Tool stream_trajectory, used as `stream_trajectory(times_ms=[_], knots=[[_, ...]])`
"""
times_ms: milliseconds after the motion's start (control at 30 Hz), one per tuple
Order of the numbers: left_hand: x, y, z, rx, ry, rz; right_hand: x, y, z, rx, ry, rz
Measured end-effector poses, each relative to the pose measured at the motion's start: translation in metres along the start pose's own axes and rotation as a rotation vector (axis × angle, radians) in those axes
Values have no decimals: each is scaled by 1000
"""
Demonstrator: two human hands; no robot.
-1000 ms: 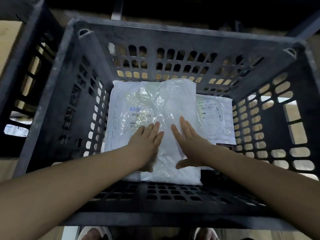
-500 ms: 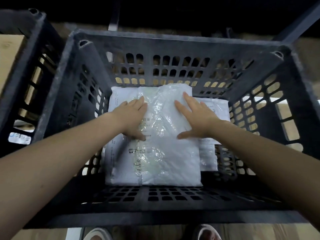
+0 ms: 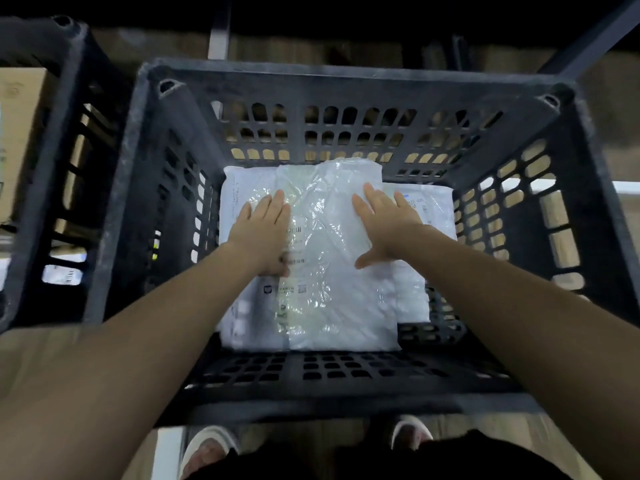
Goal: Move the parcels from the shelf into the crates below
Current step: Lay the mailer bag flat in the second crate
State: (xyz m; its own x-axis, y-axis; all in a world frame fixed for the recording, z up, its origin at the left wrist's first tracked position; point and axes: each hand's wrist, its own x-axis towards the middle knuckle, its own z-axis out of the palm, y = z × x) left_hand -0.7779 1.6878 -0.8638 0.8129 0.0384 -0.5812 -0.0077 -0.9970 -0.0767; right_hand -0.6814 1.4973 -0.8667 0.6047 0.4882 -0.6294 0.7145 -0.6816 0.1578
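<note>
A black slotted plastic crate (image 3: 346,88) fills the middle of the view. On its floor lies a white plastic-wrapped parcel (image 3: 329,271) with printed barcodes, on top of other white parcels. One of these (image 3: 433,209) sticks out at the right, with a label. My left hand (image 3: 263,230) lies flat on the top parcel's left part, fingers spread. My right hand (image 3: 384,220) lies flat on its right part, thumb out. Neither hand grips anything.
A second black crate (image 3: 52,161) stands to the left, with a brown cardboard box (image 3: 17,133) behind it. Dark shelf posts (image 3: 218,32) rise beyond the crates. My shoes (image 3: 207,448) show on the wooden floor below the near crate wall.
Both hands slid away from me across the top parcel, from its near half to its far half. In the last half second they hardly moved.
</note>
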Motion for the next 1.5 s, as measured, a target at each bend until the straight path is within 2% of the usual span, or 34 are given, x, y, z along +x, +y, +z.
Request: stream_trajectory(times_ms=[100, 200, 267, 400, 633, 800, 933, 1133, 1300, 1500], knots=[[-42, 12, -19, -91, -45, -48, -39, -12, -17, -121, -20, -28], [-97, 10, -60, -140, -70, -73, -94, -16, -57, -137, -67, -54], [-137, 1, -101, -171, -72, -91, -136, -14, -97, -152, -81, -66], [-218, -27, -205, -260, 23, -135, -214, 0, -197, -194, -71, -86], [-344, -81, -403, -314, 221, -189, -336, 25, -401, -1, 96, 16], [-419, -103, -497, -347, 369, -198, -405, 19, -499, 241, 243, 95], [-469, -105, -528, -423, 442, -138, -457, -4, -536, 394, 363, 123], [-516, -103, -537, -585, 522, -89, -519, -24, -533, 603, 473, 167], [-516, -117, -577, -562, 608, -85, -526, 3, -556, 629, 565, 195], [-507, -132, -650, -566, 777, -102, -515, 55, -631, 583, 751, 135]])
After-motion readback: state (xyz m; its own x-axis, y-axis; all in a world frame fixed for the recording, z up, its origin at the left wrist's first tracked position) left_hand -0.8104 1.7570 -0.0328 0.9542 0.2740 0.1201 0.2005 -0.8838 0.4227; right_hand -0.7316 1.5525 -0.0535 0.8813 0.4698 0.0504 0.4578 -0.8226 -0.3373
